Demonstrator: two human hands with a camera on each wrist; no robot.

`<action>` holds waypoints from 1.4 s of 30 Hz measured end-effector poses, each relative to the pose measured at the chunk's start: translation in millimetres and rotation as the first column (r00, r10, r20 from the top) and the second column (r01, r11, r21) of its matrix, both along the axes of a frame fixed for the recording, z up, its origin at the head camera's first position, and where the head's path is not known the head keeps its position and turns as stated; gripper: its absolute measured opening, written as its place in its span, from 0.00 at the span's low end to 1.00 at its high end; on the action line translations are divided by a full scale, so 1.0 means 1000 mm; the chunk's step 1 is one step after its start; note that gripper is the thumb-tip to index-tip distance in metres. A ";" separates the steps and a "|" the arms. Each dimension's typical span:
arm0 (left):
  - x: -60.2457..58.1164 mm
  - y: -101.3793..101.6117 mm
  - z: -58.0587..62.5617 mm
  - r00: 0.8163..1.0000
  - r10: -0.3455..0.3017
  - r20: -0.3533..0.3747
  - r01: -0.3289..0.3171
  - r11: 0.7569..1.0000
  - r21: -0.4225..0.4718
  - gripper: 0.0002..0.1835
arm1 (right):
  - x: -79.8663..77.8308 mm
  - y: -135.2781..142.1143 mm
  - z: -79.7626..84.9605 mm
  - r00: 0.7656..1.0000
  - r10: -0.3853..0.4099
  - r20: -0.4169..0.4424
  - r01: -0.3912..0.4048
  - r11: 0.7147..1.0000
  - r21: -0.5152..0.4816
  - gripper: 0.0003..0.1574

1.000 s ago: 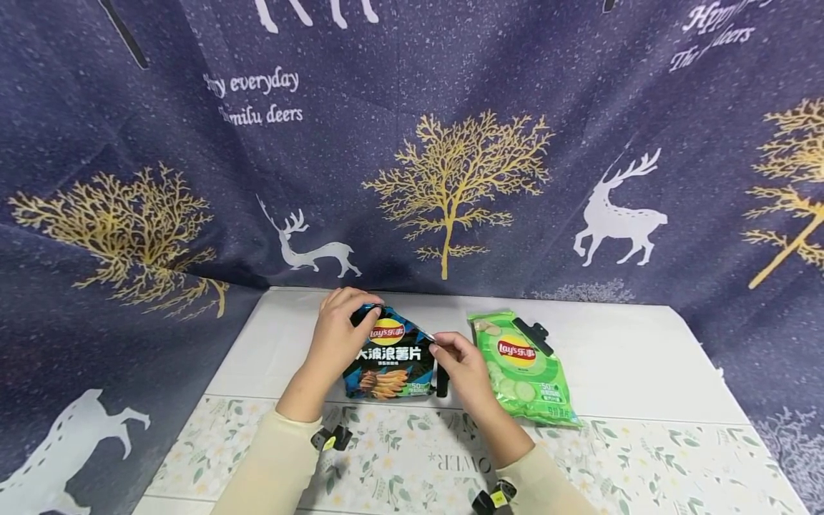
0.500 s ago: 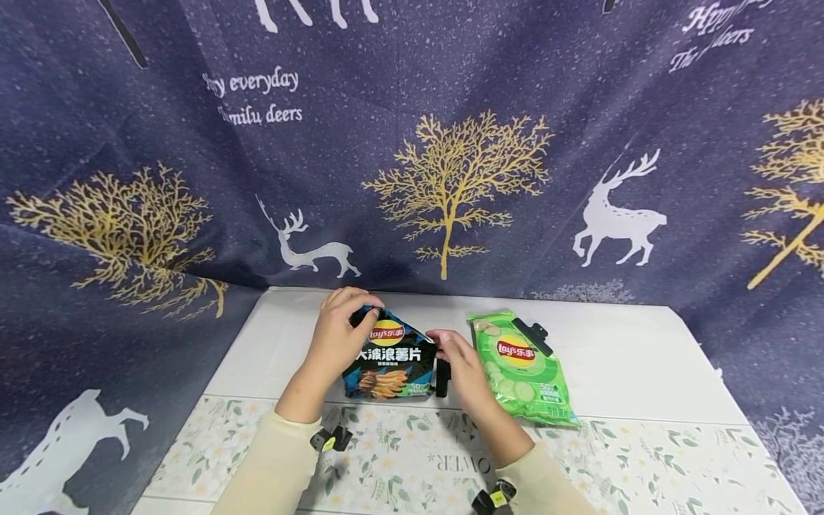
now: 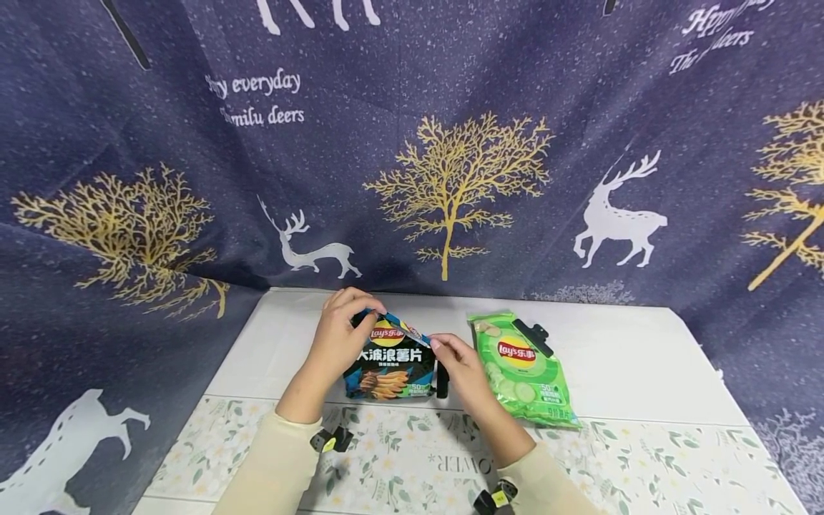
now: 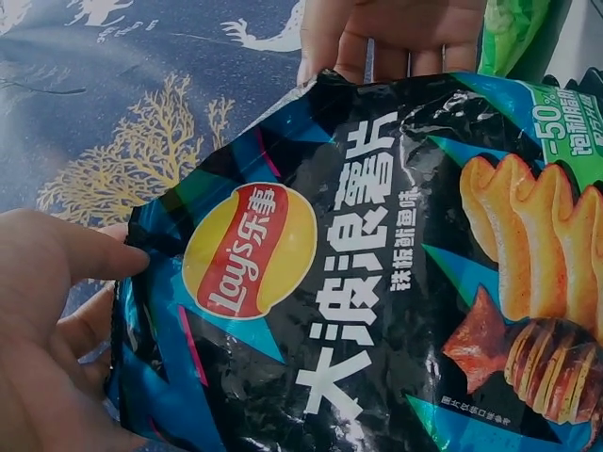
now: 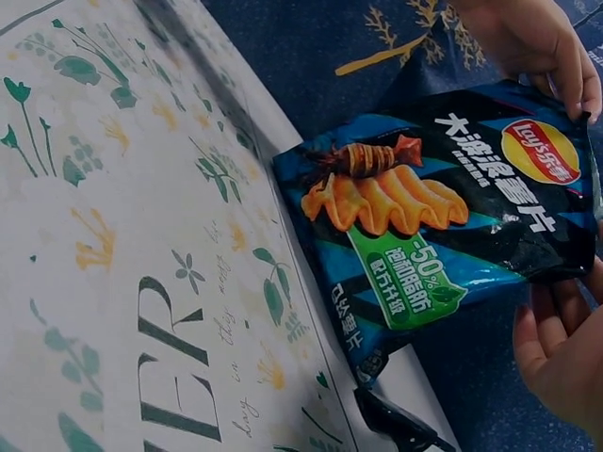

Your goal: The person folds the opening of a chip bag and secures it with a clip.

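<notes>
A black and blue potato chip bag point(image 3: 388, 368) stands upright on the table in the head view, its printed front facing me. My left hand point(image 3: 341, 327) pinches its upper left corner, thumb in front and fingers behind. At the upper right corner my right hand point(image 3: 462, 363) pinches the bag's edge between thumb and fingers. Between the hands, a blue strip of the top edge point(image 3: 407, 329) folds over toward the front. In the left wrist view, the bag point(image 4: 339, 282) hides part of both hands' fingers. Beside the bag's lower right side sits a black clip point(image 3: 442, 380), partly hidden.
A green chip bag point(image 3: 511, 365) lies to the right, with a black clip point(image 3: 538, 336) near its upper right corner. White and floral table covering point(image 3: 631, 365) lies beneath. A dark blue curtain point(image 3: 412, 71) printed with deer and trees hangs behind the table.
The bag's top edge has folded down toward the front. My right fingers have shifted their grip at the upper right corner. The left hand is nearly still; the green bag stays put.
</notes>
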State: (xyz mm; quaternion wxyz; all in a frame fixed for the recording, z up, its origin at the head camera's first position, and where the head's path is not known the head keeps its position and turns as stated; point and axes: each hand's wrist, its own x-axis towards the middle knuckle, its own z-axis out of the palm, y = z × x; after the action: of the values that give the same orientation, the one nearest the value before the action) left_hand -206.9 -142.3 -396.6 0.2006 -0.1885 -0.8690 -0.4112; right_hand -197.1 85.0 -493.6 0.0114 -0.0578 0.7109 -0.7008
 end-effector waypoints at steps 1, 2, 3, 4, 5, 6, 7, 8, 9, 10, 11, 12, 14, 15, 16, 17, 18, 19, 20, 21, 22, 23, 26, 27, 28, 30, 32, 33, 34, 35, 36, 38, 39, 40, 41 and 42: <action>0.000 0.000 0.000 1.000 -0.003 0.002 0.003 1.000 0.002 0.08 | 0.000 0.000 0.000 1.000 0.001 0.002 -0.001 1.000 -0.005 0.18; 0.000 0.000 0.000 1.000 -0.005 0.002 0.005 1.000 0.001 0.08 | 0.000 -0.001 0.000 1.000 0.003 0.003 -0.003 1.000 -0.010 0.17; 0.000 -0.001 0.000 1.000 -0.007 0.002 0.007 1.000 0.000 0.08 | 0.000 -0.001 -0.001 1.000 0.007 0.003 -0.007 1.000 -0.017 0.16; 0.000 -0.001 0.000 1.000 -0.007 0.004 0.007 1.000 -0.002 0.08 | 0.000 -0.001 -0.001 1.000 0.010 0.004 -0.009 1.000 -0.018 0.15; 0.000 -0.001 0.000 1.000 -0.007 0.005 0.007 1.000 -0.005 0.08 | 0.000 -0.001 -0.001 1.000 0.010 0.001 -0.010 1.000 -0.017 0.14; 0.000 -0.001 0.000 1.000 -0.006 0.007 0.006 1.000 -0.008 0.08 | 0.000 -0.001 -0.001 1.000 0.010 -0.003 -0.010 1.000 -0.015 0.14; 0.000 -0.001 0.000 1.000 -0.005 0.008 0.005 1.000 -0.012 0.08 | -0.001 -0.001 -0.001 1.000 0.013 -0.003 -0.013 1.000 -0.017 0.13; 0.001 -0.001 0.000 1.000 -0.005 0.006 0.005 1.000 -0.015 0.08 | -0.001 -0.001 -0.001 1.000 0.016 -0.005 -0.016 1.000 -0.018 0.13; 0.001 0.000 0.000 1.000 -0.005 0.005 0.005 1.000 -0.019 0.06 | -0.001 -0.001 -0.001 1.000 0.016 -0.008 -0.017 1.000 -0.016 0.12; 0.001 0.000 0.000 1.000 -0.004 0.001 0.004 1.000 -0.024 0.05 | -0.002 -0.002 -0.001 1.000 0.015 -0.011 -0.015 1.000 -0.014 0.12; 0.002 0.000 0.001 1.000 -0.004 -0.003 0.004 1.000 -0.027 0.04 | -0.002 -0.002 0.000 1.000 0.014 -0.015 -0.014 1.000 -0.011 0.12; 0.002 0.000 0.001 1.000 -0.004 -0.006 0.004 1.000 -0.031 0.02 | -0.003 -0.002 0.000 1.000 0.013 -0.019 -0.013 1.000 -0.005 0.12; 0.001 0.000 0.001 1.000 -0.004 -0.012 0.003 0.999 -0.039 0.02 | -0.004 -0.001 0.000 1.000 0.008 -0.023 -0.008 1.000 0.004 0.12; 0.001 0.000 0.001 1.000 -0.002 -0.014 0.002 0.999 -0.045 0.03 | -0.004 -0.001 0.000 1.000 0.006 -0.025 -0.006 1.000 0.009 0.11; 0.001 0.000 0.000 1.000 -0.001 -0.013 0.000 0.999 -0.049 0.03 | -0.005 -0.001 -0.001 1.000 0.003 -0.026 -0.003 1.000 0.013 0.11; 0.001 0.000 0.000 1.000 0.001 -0.012 -0.001 0.998 -0.056 0.03 | -0.006 -0.001 -0.001 1.000 0.002 -0.025 -0.001 1.000 0.017 0.11; 0.001 -0.001 0.000 1.000 0.006 -0.010 -0.006 0.998 -0.065 0.04 | -0.006 -0.001 -0.001 1.000 -0.001 -0.026 0.002 1.000 0.020 0.10; 0.001 -0.001 -0.001 1.000 0.012 -0.008 -0.012 0.997 -0.073 0.05 | -0.006 -0.001 -0.001 1.000 -0.003 -0.026 0.003 1.000 0.020 0.10; 0.001 -0.001 -0.001 1.000 0.019 -0.008 -0.019 0.996 -0.083 0.06 | -0.007 -0.001 -0.001 1.000 -0.003 -0.028 0.003 1.000 0.022 0.10; 0.001 -0.002 -0.002 1.000 0.024 -0.008 -0.025 0.996 -0.091 0.06 | -0.007 -0.001 -0.001 0.999 -0.004 -0.033 0.005 1.000 0.028 0.10; 0.001 -0.002 -0.002 1.000 0.028 -0.006 -0.029 0.995 -0.098 0.07 | -0.007 -0.001 -0.001 0.999 -0.006 -0.039 0.007 0.999 0.033 0.10; 0.001 -0.002 -0.003 0.999 0.034 -0.006 -0.034 0.994 -0.107 0.06 | -0.007 -0.001 0.000 0.999 -0.006 -0.048 0.007 0.999 0.035 0.10; 0.001 -0.003 -0.003 0.999 0.040 -0.009 -0.041 0.992 -0.120 0.06 | -0.008 0.000 0.001 0.998 -0.004 -0.064 0.007 0.999 0.046 0.09; 0.001 -0.003 -0.002 0.999 0.039 -0.011 -0.040 0.992 -0.121 0.05 | -0.009 0.000 0.001 0.998 -0.004 -0.067 0.007 0.999 0.049 0.09; 0.001 -0.003 -0.002 0.999 0.038 -0.013 -0.039 0.992 -0.122 0.05 | -0.009 0.000 0.002 0.998 -0.001 -0.068 0.004 0.999 0.047 0.09; 0.002 -0.003 -0.001 0.999 0.038 -0.017 -0.040 0.992 -0.123 0.05 | -0.009 0.001 0.002 0.998 0.003 -0.063 0.000 0.999 0.053 0.09; 0.002 -0.003 -0.001 0.999 0.038 -0.018 -0.040 0.992 -0.121 0.04 | -0.010 0.001 0.002 0.998 0.007 -0.059 -0.004 0.998 0.056 0.09; 0.002 -0.003 -0.001 0.999 0.037 -0.018 -0.039 0.992 -0.123 0.04 | -0.010 0.001 0.002 0.998 0.009 -0.058 -0.005 0.998 0.058 0.10; 0.002 -0.003 -0.001 0.999 0.038 -0.018 -0.040 0.991 -0.126 0.04 | -0.010 0.002 0.003 0.998 0.009 -0.057 -0.006 0.998 0.060 0.10; 0.002 -0.002 -0.001 0.999 0.038 -0.018 -0.040 0.991 -0.128 0.05 | -0.010 0.002 0.003 0.998 0.009 -0.056 -0.006 0.998 0.061 0.10; 0.002 -0.002 -0.001 0.999 0.038 -0.018 -0.040 0.991 -0.130 0.05 | -0.010 0.002 0.003 0.998 0.009 -0.056 -0.006 0.998 0.061 0.10; 0.002 -0.002 -0.001 0.999 0.039 -0.020 -0.042 0.990 -0.136 0.05 | -0.009 0.003 0.003 0.998 0.010 -0.059 -0.007 0.998 0.063 0.10; 0.002 -0.002 -0.002 0.999 0.039 -0.024 -0.042 0.989 -0.139 0.05 | -0.009 0.003 0.003 0.998 0.013 -0.061 -0.008 0.998 0.067 0.10; 0.002 -0.001 -0.002 0.999 0.040 -0.028 -0.043 0.989 -0.140 0.05 | -0.010 0.004 0.003 0.998 0.014 -0.066 -0.009 0.997 0.073 0.10; 0.002 -0.001 -0.002 0.999 0.040 -0.030 -0.044 0.989 -0.140 0.05 | -0.010 0.004 0.003 0.997 0.016 -0.071 -0.010 0.997 0.081 0.10; 0.002 -0.001 -0.002 0.999 0.041 -0.033 -0.045 0.989 -0.141 0.05 | -0.010 0.005 0.003 0.997 0.019 -0.076 -0.012 0.996 0.090 0.10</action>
State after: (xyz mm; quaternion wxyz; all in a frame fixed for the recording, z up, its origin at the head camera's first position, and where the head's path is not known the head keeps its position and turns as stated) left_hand -205.3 -143.5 -399.0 0.2085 -0.1895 -0.8968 -0.3412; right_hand -206.9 89.8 -491.1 -0.0081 -0.0896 0.7410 -0.6655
